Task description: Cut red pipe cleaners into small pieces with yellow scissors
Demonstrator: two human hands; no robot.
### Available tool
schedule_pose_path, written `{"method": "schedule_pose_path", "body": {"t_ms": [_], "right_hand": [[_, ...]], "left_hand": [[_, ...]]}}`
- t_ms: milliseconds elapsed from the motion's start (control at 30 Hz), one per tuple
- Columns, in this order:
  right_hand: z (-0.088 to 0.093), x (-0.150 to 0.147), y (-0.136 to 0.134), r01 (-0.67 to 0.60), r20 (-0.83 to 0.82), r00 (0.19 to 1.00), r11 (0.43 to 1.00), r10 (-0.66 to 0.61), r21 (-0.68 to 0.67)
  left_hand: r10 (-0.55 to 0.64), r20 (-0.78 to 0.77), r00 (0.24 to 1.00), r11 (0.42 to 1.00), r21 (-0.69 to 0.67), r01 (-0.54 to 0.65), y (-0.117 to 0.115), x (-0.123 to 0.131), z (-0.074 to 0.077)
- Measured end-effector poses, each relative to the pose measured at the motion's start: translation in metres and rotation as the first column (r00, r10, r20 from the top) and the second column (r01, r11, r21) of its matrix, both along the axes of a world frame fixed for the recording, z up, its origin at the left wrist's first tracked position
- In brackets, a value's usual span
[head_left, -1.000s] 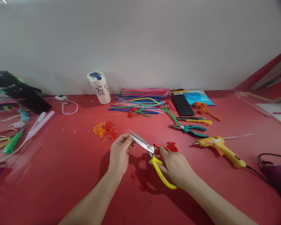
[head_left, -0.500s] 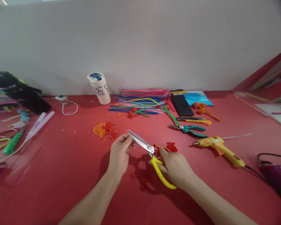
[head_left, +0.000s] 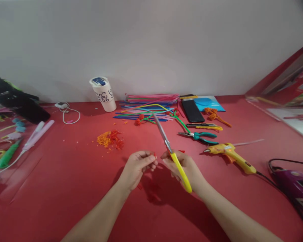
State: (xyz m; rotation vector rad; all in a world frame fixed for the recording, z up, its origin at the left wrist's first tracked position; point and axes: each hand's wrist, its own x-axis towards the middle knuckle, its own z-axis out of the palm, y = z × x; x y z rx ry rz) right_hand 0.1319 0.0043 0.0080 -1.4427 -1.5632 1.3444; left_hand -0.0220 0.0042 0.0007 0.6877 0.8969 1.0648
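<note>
Between the thumb and fingers of my left hand is a small red piece, held over the middle of the red table. My right hand holds scissors with a yellow handle; their blades point up and away. The two hands are close together but apart. Orange clippings and red clippings lie beyond my left hand. More red bits show dimly in the shadow below the hands. A red pile is mostly hidden behind my right hand.
Pipe cleaners lie along the wall beside a white tumbler. A phone, pliers and a yellow glue gun with its cord are at the right. A pink hair straightener and black bottle are at the left.
The scissors have swung upright, away from my left fingertips, and their blades now look closed. My left hand has moved right and turned, and the red piece now shows in it.
</note>
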Motion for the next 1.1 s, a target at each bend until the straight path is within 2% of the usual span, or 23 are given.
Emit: {"method": "schedule_pose_path", "body": {"t_ms": [100, 267, 533, 767, 933, 1000, 1100], "right_hand": [[0.0016, -0.0010, -0.0013, 0.025, -0.181, 0.983, 0.995, -0.043, -0.100], [0.0018, 0.0008, -0.0032, -0.014, -0.212, 0.977, 0.993, -0.010, -0.116], [0.0037, -0.0013, -0.0019, 0.018, -0.119, 0.992, 0.993, -0.032, -0.120], [0.0014, -0.0033, -0.0030, 0.012, 0.002, 1.000, 1.000, -0.012, -0.013], [0.0076, -0.0044, -0.0026, 0.026, 0.019, 1.000, 0.997, -0.025, -0.067], [0.0082, -0.0036, -0.0013, 0.024, 0.028, 0.999, 0.997, -0.022, -0.075], [0.0038, -0.0021, 0.0006, 0.008, 0.069, 0.998, 1.000, -0.008, -0.005]], "left_hand": [[-0.147, -0.031, 0.989, 0.989, -0.032, 0.146, -0.0044, 0.0048, -0.0004], [-0.210, -0.075, 0.975, 0.978, -0.016, 0.209, -0.0056, 0.0068, -0.0036], [-0.078, -0.354, 0.932, 0.981, 0.140, 0.136, -0.0046, 0.0070, -0.0027], [-0.027, -0.495, 0.868, 0.971, 0.195, 0.142, -0.0053, 0.0077, -0.0010], [0.118, -0.606, 0.786, 0.953, 0.291, 0.081, -0.0034, 0.0022, -0.0009], [0.115, -0.595, 0.796, 0.947, 0.307, 0.092, -0.0029, 0.0022, -0.0009], [0.048, -0.554, 0.831, 0.948, 0.288, 0.138, -0.0034, 0.0052, -0.0023]]}}
